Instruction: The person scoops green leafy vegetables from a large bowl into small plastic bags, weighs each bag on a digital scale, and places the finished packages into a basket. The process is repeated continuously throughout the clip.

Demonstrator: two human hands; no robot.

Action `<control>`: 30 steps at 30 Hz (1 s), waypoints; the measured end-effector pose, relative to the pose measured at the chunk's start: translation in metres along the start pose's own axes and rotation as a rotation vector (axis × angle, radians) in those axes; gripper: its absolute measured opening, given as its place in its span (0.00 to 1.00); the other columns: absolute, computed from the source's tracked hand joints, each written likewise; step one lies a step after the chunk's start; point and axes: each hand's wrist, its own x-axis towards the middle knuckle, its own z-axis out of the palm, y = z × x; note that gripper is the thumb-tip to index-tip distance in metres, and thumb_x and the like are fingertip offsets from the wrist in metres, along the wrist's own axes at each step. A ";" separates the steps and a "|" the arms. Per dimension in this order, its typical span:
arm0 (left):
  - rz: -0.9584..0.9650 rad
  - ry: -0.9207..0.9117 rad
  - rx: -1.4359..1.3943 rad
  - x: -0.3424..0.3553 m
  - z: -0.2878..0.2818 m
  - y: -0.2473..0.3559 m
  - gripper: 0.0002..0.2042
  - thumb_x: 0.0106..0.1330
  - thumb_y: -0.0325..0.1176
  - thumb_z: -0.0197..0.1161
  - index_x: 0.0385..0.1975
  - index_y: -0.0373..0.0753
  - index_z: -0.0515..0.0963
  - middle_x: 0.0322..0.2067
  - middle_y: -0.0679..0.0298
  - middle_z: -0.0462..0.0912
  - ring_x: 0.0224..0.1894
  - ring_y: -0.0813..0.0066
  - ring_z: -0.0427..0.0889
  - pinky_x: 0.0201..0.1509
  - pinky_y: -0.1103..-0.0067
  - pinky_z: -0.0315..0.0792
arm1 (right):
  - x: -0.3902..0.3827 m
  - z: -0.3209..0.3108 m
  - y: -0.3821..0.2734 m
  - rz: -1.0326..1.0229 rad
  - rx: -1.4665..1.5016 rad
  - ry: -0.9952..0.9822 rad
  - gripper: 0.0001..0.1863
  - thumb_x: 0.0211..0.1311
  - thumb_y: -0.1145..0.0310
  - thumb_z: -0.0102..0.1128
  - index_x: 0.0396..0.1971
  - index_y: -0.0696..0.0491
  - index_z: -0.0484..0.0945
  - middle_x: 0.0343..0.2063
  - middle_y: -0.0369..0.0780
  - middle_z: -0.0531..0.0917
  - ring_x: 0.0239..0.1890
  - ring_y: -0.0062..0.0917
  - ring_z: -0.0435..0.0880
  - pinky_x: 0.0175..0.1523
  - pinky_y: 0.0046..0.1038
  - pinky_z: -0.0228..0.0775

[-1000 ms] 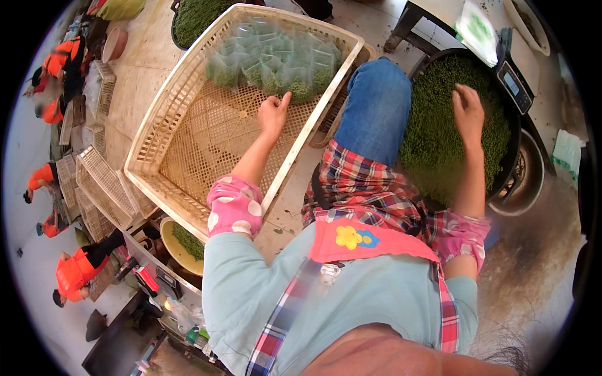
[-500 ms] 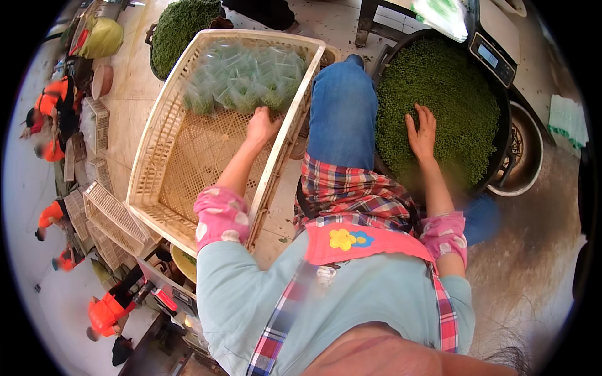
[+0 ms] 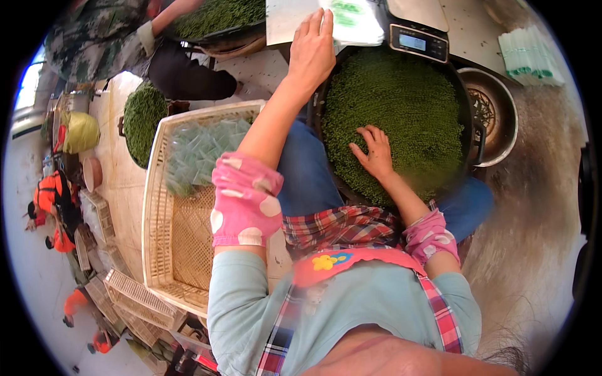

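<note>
Your left hand, fingers outstretched, lies on the bag stack, beyond the green heap; your right hand, loosely spread, sits nearer you over the heap.

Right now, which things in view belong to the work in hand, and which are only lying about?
Likely in the work:
small green berries at the right hand
black tub holding them
printed bags at the left hand
scale
clear bags in the cream crate

Likely just lying about:
metal basin
yellow sack
other crates, far left
</note>
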 end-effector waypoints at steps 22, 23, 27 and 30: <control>-0.466 -0.353 -0.803 0.015 -0.022 0.062 0.16 0.64 0.27 0.63 0.52 0.37 0.78 0.29 0.59 0.86 0.30 0.78 0.85 0.34 0.81 0.78 | 0.065 -0.050 0.028 0.265 0.522 0.428 0.30 0.66 0.46 0.54 0.55 0.56 0.73 0.53 0.46 0.76 0.58 0.38 0.73 0.64 0.37 0.59; -0.489 -0.498 -1.025 0.009 -0.031 0.089 0.20 0.60 0.24 0.63 0.54 0.34 0.77 0.28 0.55 0.86 0.28 0.75 0.85 0.34 0.77 0.79 | 0.085 -0.061 0.024 0.418 0.819 0.540 0.29 0.67 0.47 0.55 0.53 0.59 0.74 0.46 0.45 0.80 0.48 0.33 0.80 0.53 0.30 0.72; -0.610 -0.704 -1.241 -0.025 -0.002 0.119 0.12 0.65 0.23 0.60 0.47 0.30 0.80 0.27 0.62 0.84 0.24 0.80 0.82 0.28 0.82 0.78 | 0.109 -0.087 0.022 0.782 1.353 0.562 0.23 0.68 0.48 0.57 0.26 0.54 0.77 0.24 0.35 0.76 0.25 0.20 0.73 0.30 0.25 0.67; -0.635 -0.714 -1.026 -0.027 0.001 0.105 0.10 0.65 0.21 0.58 0.43 0.29 0.81 0.25 0.61 0.82 0.23 0.79 0.81 0.27 0.81 0.78 | 0.095 -0.084 0.068 0.835 0.964 0.712 0.25 0.67 0.49 0.59 0.15 0.50 0.70 0.15 0.31 0.70 0.19 0.18 0.66 0.26 0.26 0.61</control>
